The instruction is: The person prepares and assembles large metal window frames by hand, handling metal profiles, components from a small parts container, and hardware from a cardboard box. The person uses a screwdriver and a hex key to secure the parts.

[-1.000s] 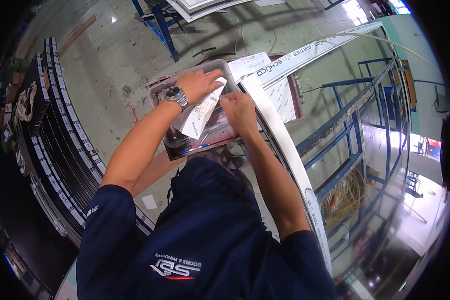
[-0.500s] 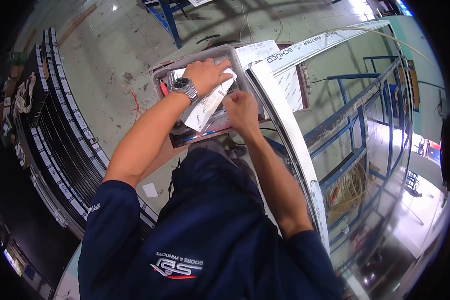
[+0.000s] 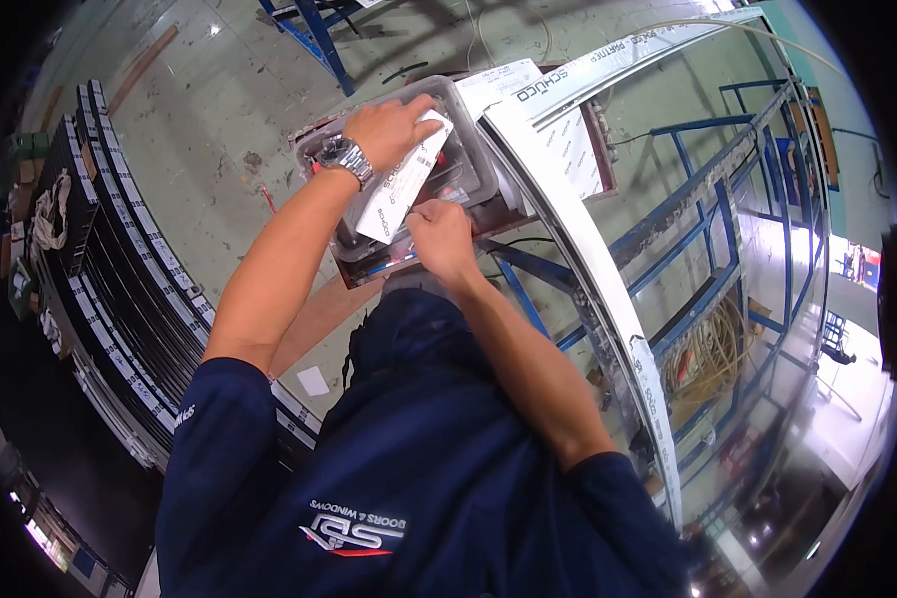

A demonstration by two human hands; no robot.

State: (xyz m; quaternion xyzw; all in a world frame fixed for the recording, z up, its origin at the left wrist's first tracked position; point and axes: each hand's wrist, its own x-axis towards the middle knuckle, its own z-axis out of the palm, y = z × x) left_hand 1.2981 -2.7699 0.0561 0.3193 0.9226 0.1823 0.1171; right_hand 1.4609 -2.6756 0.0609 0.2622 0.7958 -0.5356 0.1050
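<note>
A white printed strip (image 3: pixel 401 194) lies slanted over a grey plastic bin (image 3: pixel 480 149). Wearing a metal-banded watch, my left hand (image 3: pixel 389 132) is closed on the strip's upper end. My right hand (image 3: pixel 442 234) is closed just right of the strip's lower end, above the near part of the bin; what its fingers hold, if anything, is hidden. Small red items and a clear packet show inside the bin, between the strip and its right wall.
A white frame (image 3: pixel 593 264) with printed film runs down the right side, by blue metal racks (image 3: pixel 668 239). Dark profiles (image 3: pixel 135 309) are stacked at the left. A blue stand (image 3: pixel 314 40) is at the top. A paper piece (image 3: pixel 313 381) lies on the floor.
My right hand has moved left and down, towards the strip's lower end. My left hand and the strip have shifted slightly up and left in view, along with the bin.
</note>
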